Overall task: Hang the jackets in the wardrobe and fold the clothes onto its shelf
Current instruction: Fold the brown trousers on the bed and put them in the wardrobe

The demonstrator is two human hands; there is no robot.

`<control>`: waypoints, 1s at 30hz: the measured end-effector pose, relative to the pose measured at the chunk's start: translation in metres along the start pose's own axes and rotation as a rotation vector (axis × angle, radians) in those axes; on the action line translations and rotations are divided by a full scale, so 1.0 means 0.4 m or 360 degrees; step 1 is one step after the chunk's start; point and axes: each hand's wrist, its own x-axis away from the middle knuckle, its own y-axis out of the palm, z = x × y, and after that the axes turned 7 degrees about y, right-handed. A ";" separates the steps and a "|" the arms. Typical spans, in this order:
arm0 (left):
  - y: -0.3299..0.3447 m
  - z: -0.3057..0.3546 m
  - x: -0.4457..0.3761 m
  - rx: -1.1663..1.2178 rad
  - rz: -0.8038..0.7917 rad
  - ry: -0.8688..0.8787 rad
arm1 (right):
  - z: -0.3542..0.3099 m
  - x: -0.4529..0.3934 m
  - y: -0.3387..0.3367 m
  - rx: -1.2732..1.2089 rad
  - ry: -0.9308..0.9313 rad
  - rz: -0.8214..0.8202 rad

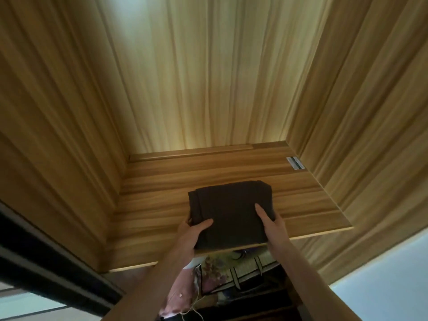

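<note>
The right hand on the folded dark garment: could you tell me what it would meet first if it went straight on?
The right hand points along the shelf; beyond the folded dark garment it grips, probably only the wardrobe's back wall.

Both bare forearms reach up from six o'clock toward twelve; left hand (pixel 192 230) at nine o'clock grips the folded dark garment (pixel 229 212), thumb on top; right hand (pixel 271 224) at three o'clock clasps its other edge, thumb extended.

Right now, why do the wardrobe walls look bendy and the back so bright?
In the head view, the wide-angle lens bows the wardrobe walls; light glows along the back panel above the shelf; the dark folded garment shows little detail.
</note>
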 end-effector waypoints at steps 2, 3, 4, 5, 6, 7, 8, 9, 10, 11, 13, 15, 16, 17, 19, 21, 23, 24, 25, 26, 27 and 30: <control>0.018 -0.017 -0.032 -0.0025 0.0053 0.0030 | 0.000 -0.065 -0.010 0.0166 0.0021 0.0004; 0.023 -0.025 -0.047 -0.0055 0.0078 0.0034 | -0.001 -0.090 -0.014 0.0254 0.0025 0.0000; 0.025 -0.035 -0.061 -0.0084 0.0099 0.0031 | 0.000 -0.113 -0.018 0.0337 0.0024 -0.0010; 0.033 -0.044 -0.075 -0.0104 0.0125 0.0038 | 0.001 -0.142 -0.024 0.0424 0.0029 -0.0023; 0.034 -0.053 -0.084 -0.0127 0.0157 0.0043 | 0.004 -0.162 -0.025 0.0517 0.0033 -0.0024; 0.033 -0.061 -0.088 -0.0167 0.0179 0.0058 | 0.007 -0.177 -0.023 0.0615 0.0032 -0.0006; 0.036 -0.066 -0.093 -0.0229 0.0198 0.0087 | 0.010 -0.194 -0.024 0.0721 0.0007 0.0018; 0.039 -0.073 -0.099 -0.0308 0.0225 0.0118 | 0.017 -0.209 -0.026 0.0829 -0.0033 0.0032; 0.042 -0.077 -0.103 -0.0386 0.0243 0.0149 | 0.023 -0.215 -0.025 0.0936 -0.0086 0.0042; 0.043 -0.080 -0.107 -0.0461 0.0251 0.0173 | 0.031 -0.221 -0.025 0.1050 -0.0141 0.0063; 0.052 -0.085 -0.110 -0.0587 0.0254 0.0233 | 0.034 -0.215 -0.021 0.1285 -0.0255 0.0161; 0.071 -0.090 -0.101 -0.0774 0.0292 0.0303 | 0.041 -0.213 -0.024 0.1513 -0.0354 0.0306; 0.080 -0.093 -0.094 -0.0907 0.0316 0.0341 | 0.043 -0.210 -0.023 0.1637 -0.0396 0.0363; 0.090 -0.096 -0.083 -0.1080 0.0347 0.0383 | 0.048 -0.206 -0.022 0.1759 -0.0426 0.0416; 0.096 -0.110 -0.070 -0.1520 0.0453 0.0542 | 0.066 -0.207 -0.023 0.1908 -0.0468 0.0521; 0.093 -0.135 -0.074 -0.1956 0.0522 0.0739 | 0.084 -0.201 -0.022 0.1825 -0.0601 0.0634; 0.084 -0.155 -0.087 -0.2251 0.0456 0.1031 | 0.098 -0.197 -0.020 0.1803 -0.0884 0.0715; 0.079 -0.160 -0.094 -0.2353 0.0378 0.1139 | 0.102 -0.198 -0.019 0.1888 -0.1027 0.0700; 0.073 -0.164 -0.101 -0.2422 0.0306 0.1182 | 0.104 -0.203 -0.018 0.2010 -0.1130 0.0639; 0.066 -0.167 -0.108 -0.2456 0.0248 0.1177 | 0.106 -0.212 -0.019 0.2106 -0.1183 0.0563; 0.062 -0.166 -0.111 -0.2452 0.0204 0.1149 | 0.109 -0.221 -0.021 0.2151 -0.1185 0.0502; 0.055 -0.165 -0.116 -0.2437 0.0144 0.1097 | 0.116 -0.238 -0.032 0.2133 -0.1118 0.0451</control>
